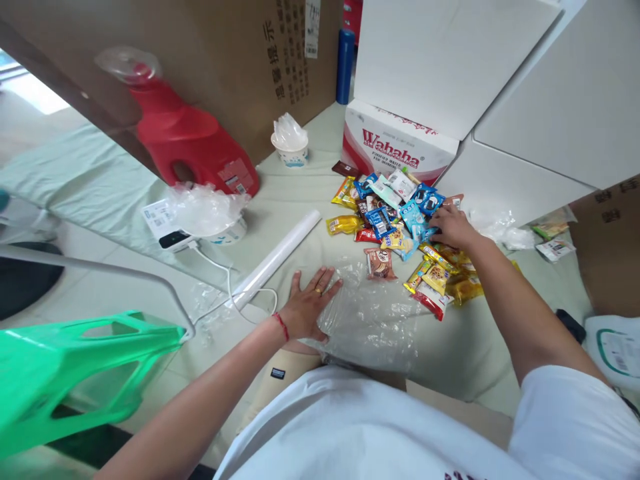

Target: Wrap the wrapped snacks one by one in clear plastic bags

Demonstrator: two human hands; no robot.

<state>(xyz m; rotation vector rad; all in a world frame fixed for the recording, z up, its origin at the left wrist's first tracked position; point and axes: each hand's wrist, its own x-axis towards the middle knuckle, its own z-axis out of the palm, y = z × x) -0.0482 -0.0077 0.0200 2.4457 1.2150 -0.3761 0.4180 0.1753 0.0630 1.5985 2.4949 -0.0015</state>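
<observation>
The pile of snack packets (400,230) lies on the floor before the Wahaha box (395,143); the right hand (451,227) rests on it, fingers curled, grip unclear. The left hand (307,303) presses flat and open on the clear plastic bag (373,320). I think this slippery bag may slide, and loose packets could scatter.

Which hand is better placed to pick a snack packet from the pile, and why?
The right hand. It already rests on the snack pile, fingers touching the blue packets. The left hand lies flat on the clear plastic bag, apart from the pile, and seems to be holding it down.
</observation>
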